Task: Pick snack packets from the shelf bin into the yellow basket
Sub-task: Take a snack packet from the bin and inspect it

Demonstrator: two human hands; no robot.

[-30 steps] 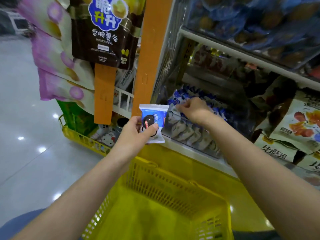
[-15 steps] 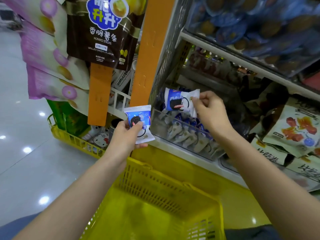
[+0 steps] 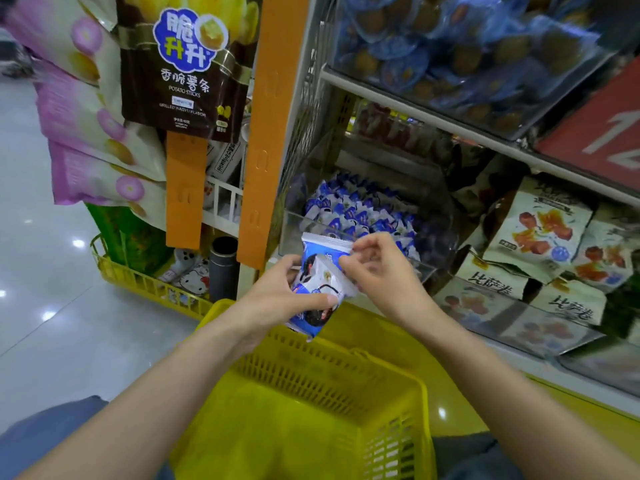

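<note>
A clear shelf bin (image 3: 294,233) holds several blue-and-white snack packets (image 3: 360,213). My left hand (image 3: 277,299) grips blue-and-white snack packets (image 3: 317,308) just above the far rim of the yellow basket (image 3: 311,410). My right hand (image 3: 377,271) pinches the top edge of another such packet (image 3: 325,249) and holds it against the ones in my left hand. Both hands are in front of the bin and over the basket's far edge. The basket's inside looks bare.
An orange shelf post (image 3: 273,133) stands left of the bin. Hanging potato-stick bags (image 3: 183,64) and purple bags (image 3: 86,133) are to the left. A second yellow basket (image 3: 145,282) sits on the floor. Other snack bags (image 3: 540,233) fill the shelf to the right.
My right hand lifted a packet out of the bin and brought it down to my left hand. My left hand moved right, over the basket's far rim.
</note>
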